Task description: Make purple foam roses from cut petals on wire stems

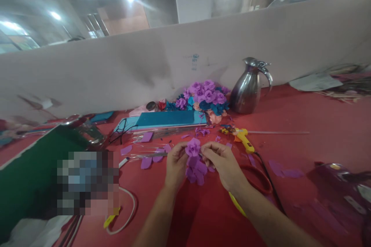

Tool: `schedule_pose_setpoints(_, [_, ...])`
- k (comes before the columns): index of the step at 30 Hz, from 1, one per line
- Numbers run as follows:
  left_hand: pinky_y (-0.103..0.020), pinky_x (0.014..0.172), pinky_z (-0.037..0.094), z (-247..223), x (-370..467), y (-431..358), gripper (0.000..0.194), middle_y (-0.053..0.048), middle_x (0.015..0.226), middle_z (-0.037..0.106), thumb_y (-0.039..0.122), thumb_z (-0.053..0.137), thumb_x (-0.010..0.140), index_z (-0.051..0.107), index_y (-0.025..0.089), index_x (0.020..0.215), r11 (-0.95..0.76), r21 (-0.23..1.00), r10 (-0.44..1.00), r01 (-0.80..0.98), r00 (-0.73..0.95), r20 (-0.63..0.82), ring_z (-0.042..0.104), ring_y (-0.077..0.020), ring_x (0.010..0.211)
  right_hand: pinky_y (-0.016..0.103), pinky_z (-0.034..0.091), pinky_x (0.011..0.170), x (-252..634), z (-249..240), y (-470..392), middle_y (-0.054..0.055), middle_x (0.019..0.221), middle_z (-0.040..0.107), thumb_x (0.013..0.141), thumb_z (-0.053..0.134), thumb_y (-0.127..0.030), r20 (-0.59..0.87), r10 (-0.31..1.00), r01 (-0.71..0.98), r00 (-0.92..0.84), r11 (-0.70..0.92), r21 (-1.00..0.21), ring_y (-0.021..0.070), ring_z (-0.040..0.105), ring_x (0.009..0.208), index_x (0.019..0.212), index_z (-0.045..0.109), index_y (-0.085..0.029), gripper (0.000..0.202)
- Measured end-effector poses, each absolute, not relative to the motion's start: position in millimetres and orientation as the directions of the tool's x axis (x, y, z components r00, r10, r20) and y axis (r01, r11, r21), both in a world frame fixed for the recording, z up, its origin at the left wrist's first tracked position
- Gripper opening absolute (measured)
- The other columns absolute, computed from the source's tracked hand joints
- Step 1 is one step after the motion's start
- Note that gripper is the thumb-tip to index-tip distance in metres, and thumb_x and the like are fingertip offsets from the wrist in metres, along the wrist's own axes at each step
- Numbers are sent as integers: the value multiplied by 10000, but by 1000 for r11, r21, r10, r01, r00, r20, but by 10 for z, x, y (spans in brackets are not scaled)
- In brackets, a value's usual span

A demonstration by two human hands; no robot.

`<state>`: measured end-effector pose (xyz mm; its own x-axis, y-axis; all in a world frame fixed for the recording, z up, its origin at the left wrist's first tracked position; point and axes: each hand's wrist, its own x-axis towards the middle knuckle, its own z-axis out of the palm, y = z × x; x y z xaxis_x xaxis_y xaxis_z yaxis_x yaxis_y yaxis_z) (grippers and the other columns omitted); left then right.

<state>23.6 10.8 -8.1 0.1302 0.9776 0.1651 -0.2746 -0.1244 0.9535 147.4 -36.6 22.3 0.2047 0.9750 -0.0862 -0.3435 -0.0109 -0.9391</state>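
A purple paper flower [193,147] is held up between my two hands over the red table. My left hand [176,162] grips it from the left side, fingers closed. On the other side my right hand [218,158] pinches at the flower's right edge; its fingertips are partly hidden, so I cannot see exactly what lies between them. Just below the flower lies a cluster of loose purple paper petals [196,171]. More cut purple petals [147,163] lie left of my left hand. A yellow hot glue gun [245,140] rests beyond my right hand.
Behind are a pile of finished purple flowers [208,94], blue paper sheets [165,119] and a steel jug [247,88]. Red-handled scissors [256,179] lie by my right forearm. A green box [37,170] and a white cable [131,197] are left. A dark red device [342,185] sits right.
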Motion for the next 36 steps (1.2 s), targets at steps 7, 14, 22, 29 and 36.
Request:
schedule_pose_setpoints(7, [-233, 660, 491, -102, 237, 109, 105, -12, 732, 698, 174, 707, 673, 720, 189, 776, -112, 953, 979, -280, 136, 155, 610, -133, 659, 202, 295, 406, 1469, 226, -363, -54, 476, 522, 602, 704, -354, -117, 979, -359, 165, -51, -932, 57, 394, 398, 562, 587, -182, 212])
schedule_pose_setpoints(14, [-234, 642, 477, -95, 248, 104, 111, -14, 719, 694, 210, 746, 659, 713, 179, 760, -77, 942, 977, -326, 165, 137, 596, -128, 630, 193, 293, 405, 1458, 188, -359, -41, 481, 543, 648, 696, -366, -100, 988, -388, 119, -46, -921, 52, 405, 394, 561, 587, -173, 238])
schedule_pose_setpoints(22, [-236, 642, 469, -66, 247, 98, 74, -18, 725, 700, 203, 723, 666, 707, 175, 733, -59, 946, 977, -319, 178, 121, 599, -136, 645, 195, 278, 417, 1471, 221, -363, -62, 477, 492, 617, 677, -314, -111, 985, -367, 132, -56, -929, 53, 383, 411, 560, 554, -181, 190])
schedule_pose_setpoints(29, [-250, 650, 478, -78, 229, 109, 107, -18, 711, 696, 232, 722, 688, 724, 177, 780, -52, 946, 969, -321, 212, 125, 612, -146, 654, 210, 251, 432, 1516, 165, -366, -62, 484, 443, 669, 642, -341, -28, 987, -271, 157, 16, -962, 66, 349, 434, 567, 541, -182, 215])
schedule_pose_setpoints(36, [-256, 652, 473, -104, 216, 116, 106, -30, 708, 649, 256, 738, 672, 705, 155, 677, -54, 971, 953, -233, 278, 120, 588, -158, 703, 280, 414, 675, 1693, 240, -341, 6, 804, 596, 742, 643, -345, 211, 932, -37, 296, 231, -972, 154, 536, 742, 788, 668, -215, 140])
